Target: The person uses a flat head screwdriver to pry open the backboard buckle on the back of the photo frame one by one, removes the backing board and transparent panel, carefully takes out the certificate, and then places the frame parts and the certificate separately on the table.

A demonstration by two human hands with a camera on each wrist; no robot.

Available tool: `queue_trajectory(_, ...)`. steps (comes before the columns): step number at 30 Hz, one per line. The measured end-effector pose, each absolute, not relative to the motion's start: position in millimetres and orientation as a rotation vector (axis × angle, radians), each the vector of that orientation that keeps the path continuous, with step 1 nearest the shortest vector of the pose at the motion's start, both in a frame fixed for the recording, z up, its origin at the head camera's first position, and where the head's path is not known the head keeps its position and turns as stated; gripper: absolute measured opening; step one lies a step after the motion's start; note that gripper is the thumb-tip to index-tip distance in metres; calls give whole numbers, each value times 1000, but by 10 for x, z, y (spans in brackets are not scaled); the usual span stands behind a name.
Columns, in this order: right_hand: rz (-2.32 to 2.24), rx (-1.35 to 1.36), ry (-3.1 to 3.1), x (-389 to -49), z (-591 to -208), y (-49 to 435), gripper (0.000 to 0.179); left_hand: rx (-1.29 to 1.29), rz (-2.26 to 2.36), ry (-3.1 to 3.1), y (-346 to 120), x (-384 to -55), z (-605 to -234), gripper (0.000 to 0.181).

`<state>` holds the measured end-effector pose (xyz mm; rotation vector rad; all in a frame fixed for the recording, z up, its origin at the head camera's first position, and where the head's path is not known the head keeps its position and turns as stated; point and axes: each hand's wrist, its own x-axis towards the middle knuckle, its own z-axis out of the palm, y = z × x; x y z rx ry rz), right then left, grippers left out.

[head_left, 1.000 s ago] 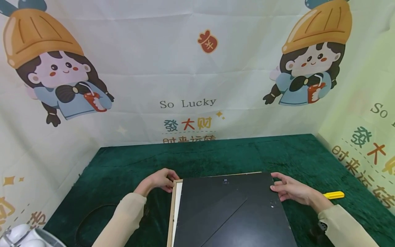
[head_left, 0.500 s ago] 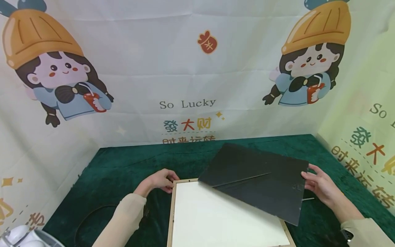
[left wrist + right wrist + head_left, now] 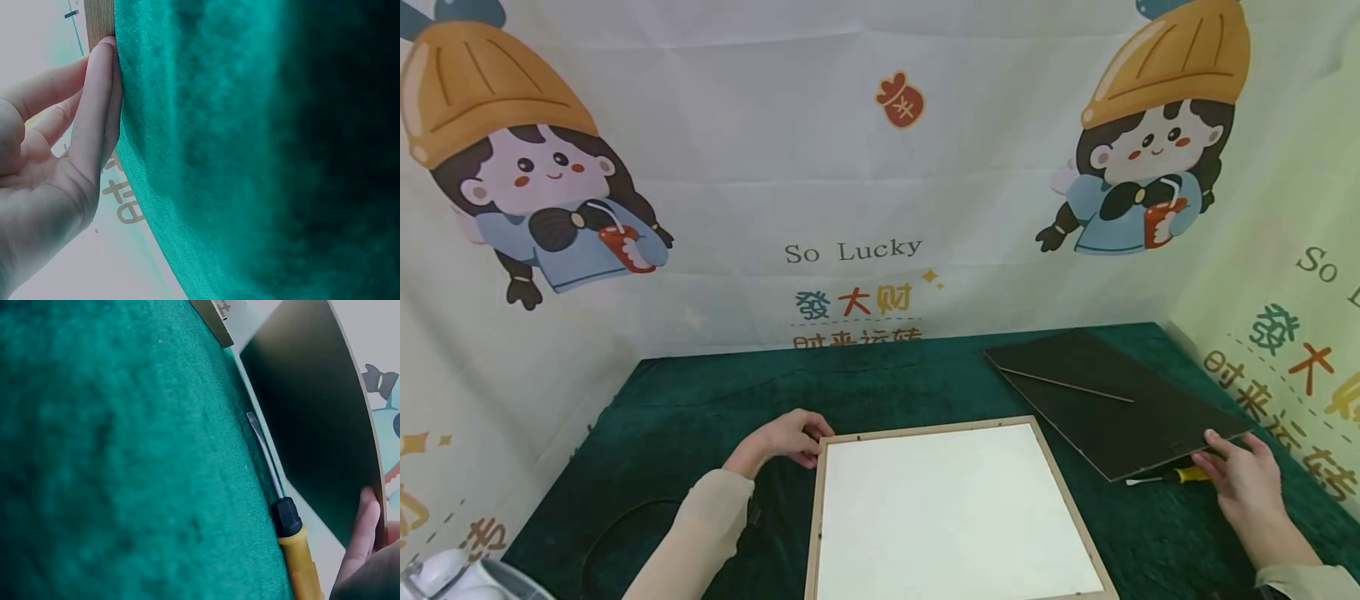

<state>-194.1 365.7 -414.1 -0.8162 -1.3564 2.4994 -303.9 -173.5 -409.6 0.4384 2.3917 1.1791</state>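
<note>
A wooden picture frame (image 3: 1037,442), with a white sheet (image 3: 947,508) inside it, lies on the green cloth in the head view. My left hand (image 3: 786,442) pinches the frame's far left corner; in the left wrist view, its fingertips (image 3: 102,47) meet the wooden edge. Off to the right, my right hand (image 3: 1247,479) holds a black backing board (image 3: 1097,392) by its near right corner, thumb on top. The right wrist view shows the board's underside (image 3: 312,406) raised above the cloth. Beneath its near edge lies a yellow-handled screwdriver (image 3: 1187,475).
A green velvety cloth (image 3: 715,425) covers the table. Printed curtains (image 3: 730,150) stand behind and at both sides. At the lower left a white object (image 3: 467,579) shows partly, with a dark thin cable (image 3: 602,533) nearby.
My right hand has lifted the black board off the frame and carried it, turning, to the right over the screwdriver. The white sheet is uncovered. My left hand stays at the corner.
</note>
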Motion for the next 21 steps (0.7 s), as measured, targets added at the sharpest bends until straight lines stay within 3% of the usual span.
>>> queue_trajectory(9, 2415, -880, -1138, -1939, -4182, 3685, 84, 435, 1185, 2389, -1740, -3054, -4106, 16)
queue_trajectory(11, 2409, -879, -1117, -1947, -4180, 3684, 74, 430, 1183, 2391, -1739, -3057, -4103, 16)
queue_trajectory(21, 2408, -873, -1171, -2018, -4178, 3696, 86, 438, 1178, 2388, -1737, -3065, -4111, 16)
